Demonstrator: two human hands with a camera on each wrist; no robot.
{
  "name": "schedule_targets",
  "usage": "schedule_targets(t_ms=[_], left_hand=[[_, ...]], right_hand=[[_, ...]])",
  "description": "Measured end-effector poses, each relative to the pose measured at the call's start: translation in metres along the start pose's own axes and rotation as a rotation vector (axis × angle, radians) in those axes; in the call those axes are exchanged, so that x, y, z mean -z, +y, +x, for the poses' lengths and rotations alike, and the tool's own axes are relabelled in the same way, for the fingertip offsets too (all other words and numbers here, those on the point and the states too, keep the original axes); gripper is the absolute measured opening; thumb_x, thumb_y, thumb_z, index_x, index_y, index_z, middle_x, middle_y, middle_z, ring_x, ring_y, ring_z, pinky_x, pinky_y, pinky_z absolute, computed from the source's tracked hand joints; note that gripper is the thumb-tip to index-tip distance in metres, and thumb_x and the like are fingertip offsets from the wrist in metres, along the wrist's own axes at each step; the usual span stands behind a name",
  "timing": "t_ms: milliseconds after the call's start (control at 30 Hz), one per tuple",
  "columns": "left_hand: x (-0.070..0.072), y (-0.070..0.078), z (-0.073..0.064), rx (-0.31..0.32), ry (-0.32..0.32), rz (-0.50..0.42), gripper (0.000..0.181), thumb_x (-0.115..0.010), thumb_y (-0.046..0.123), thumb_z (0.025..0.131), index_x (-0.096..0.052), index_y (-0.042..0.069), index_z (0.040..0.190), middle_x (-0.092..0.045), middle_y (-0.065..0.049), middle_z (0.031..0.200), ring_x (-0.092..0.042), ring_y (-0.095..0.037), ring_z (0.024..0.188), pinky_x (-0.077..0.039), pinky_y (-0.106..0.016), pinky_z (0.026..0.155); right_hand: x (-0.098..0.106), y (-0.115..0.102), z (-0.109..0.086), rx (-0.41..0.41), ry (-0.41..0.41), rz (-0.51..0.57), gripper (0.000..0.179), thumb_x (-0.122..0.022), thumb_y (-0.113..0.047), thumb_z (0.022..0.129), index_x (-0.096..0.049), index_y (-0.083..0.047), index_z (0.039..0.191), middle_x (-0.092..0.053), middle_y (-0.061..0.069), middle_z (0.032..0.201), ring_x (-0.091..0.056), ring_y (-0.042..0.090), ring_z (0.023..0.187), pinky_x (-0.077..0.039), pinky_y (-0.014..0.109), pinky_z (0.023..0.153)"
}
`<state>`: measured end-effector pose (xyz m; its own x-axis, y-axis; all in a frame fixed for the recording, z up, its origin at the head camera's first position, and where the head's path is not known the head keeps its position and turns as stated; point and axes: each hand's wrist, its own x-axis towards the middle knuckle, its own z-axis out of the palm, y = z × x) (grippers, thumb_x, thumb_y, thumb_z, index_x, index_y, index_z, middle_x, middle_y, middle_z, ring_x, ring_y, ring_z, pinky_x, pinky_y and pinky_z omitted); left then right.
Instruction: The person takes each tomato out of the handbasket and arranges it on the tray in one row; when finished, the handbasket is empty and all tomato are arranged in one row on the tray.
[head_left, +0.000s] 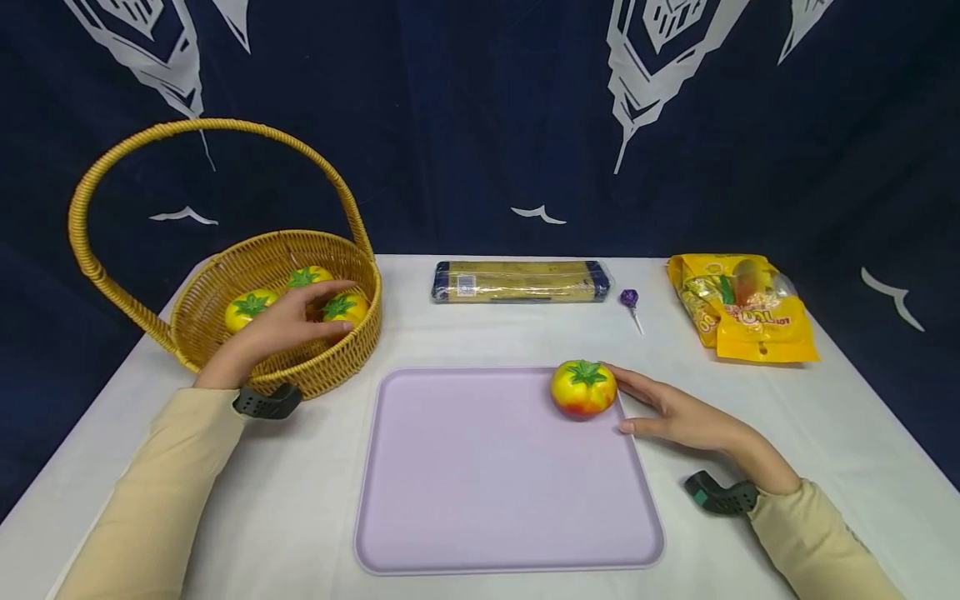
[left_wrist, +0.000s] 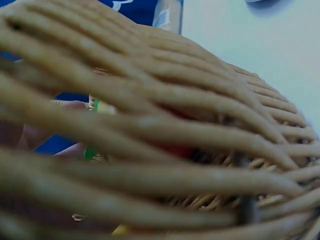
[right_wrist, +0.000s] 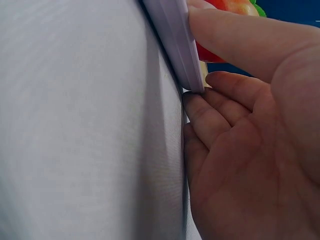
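My left hand (head_left: 288, 319) reaches into the wicker basket (head_left: 360, 358), its thumb and fingers on either side of a yellow-and-red tomato (head_left: 343, 307) with a green leafy top. Whether they press on it is unclear; the weave hides most of the hand in the left wrist view. Two more tomatoes lie beside it, one to the left (head_left: 246, 308) and one behind (head_left: 307, 275). A single tomato (head_left: 583, 390) rests on the lilac tray (head_left: 502, 475), near its far right corner. Beside it, my right hand (head_left: 678, 414) lies at the tray's edge, fingers extended and thumb apart from the tomato.
The basket's tall handle (head_left: 206, 125) arches over its left and back. Behind the tray lies a long gold-and-navy wrapped package (head_left: 521, 282), with a purple lollipop (head_left: 630, 300) next to it. A yellow candy bag (head_left: 750, 312) sits at the back right.
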<state>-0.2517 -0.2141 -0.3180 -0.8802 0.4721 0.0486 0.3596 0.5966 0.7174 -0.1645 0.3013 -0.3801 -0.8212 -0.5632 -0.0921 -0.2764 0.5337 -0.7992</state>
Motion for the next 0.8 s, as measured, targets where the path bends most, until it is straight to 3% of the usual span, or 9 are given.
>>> schedule_targets(t_ms=[200,467,700,800], left_hand=[[-0.0017,-0.0004,0.0008,-0.004,-0.005,0.059,0.057,-0.067,0.017,0.089,-0.043,-0.001,0.137,-0.047,-0.021,0.129,-0.044,-0.033,0.113,-0.035,-0.048,0.095],[-0.0025,0.0006,0.0010,0.028,-0.031,0.074,0.053,-0.065,0.016,0.089,-0.046,-0.001,0.135,-0.049,-0.021,0.125,-0.046,-0.031,0.106,-0.036,-0.046,0.091],[-0.0019,-0.0013,-0.0004,0.105,-0.084,0.039,0.060,-0.062,0.023,0.092,-0.036,0.004,0.142,-0.039,-0.025,0.135,-0.039,-0.037,0.117,-0.032,-0.054,0.096],[-0.0012,-0.0012,-0.0022,0.146,-0.124,0.009,0.064,-0.060,0.026,0.093,-0.029,0.007,0.145,-0.031,-0.025,0.141,-0.033,-0.039,0.123,-0.027,-0.057,0.099]], right_hand=[[-0.0001,0.0005,-0.0001,0.020,0.006,-0.014,0.074,-0.067,-0.021,0.088,-0.025,-0.007,0.147,-0.025,0.018,0.149,-0.023,0.031,0.135,-0.018,0.008,0.097],[-0.0003,0.0005,0.0000,0.026,0.000,0.008,0.073,-0.066,-0.020,0.088,-0.025,-0.007,0.147,-0.024,0.018,0.149,-0.023,0.012,0.134,-0.017,0.008,0.097],[0.0002,0.0004,0.0015,0.008,-0.009,0.002,0.073,-0.066,-0.020,0.089,-0.024,-0.005,0.147,-0.023,0.018,0.150,-0.020,0.035,0.135,-0.017,0.009,0.098],[-0.0001,-0.0004,0.0018,0.000,-0.009,-0.013,0.073,-0.066,-0.021,0.089,-0.024,-0.005,0.147,-0.022,0.018,0.150,-0.019,0.037,0.135,-0.019,0.021,0.104]])
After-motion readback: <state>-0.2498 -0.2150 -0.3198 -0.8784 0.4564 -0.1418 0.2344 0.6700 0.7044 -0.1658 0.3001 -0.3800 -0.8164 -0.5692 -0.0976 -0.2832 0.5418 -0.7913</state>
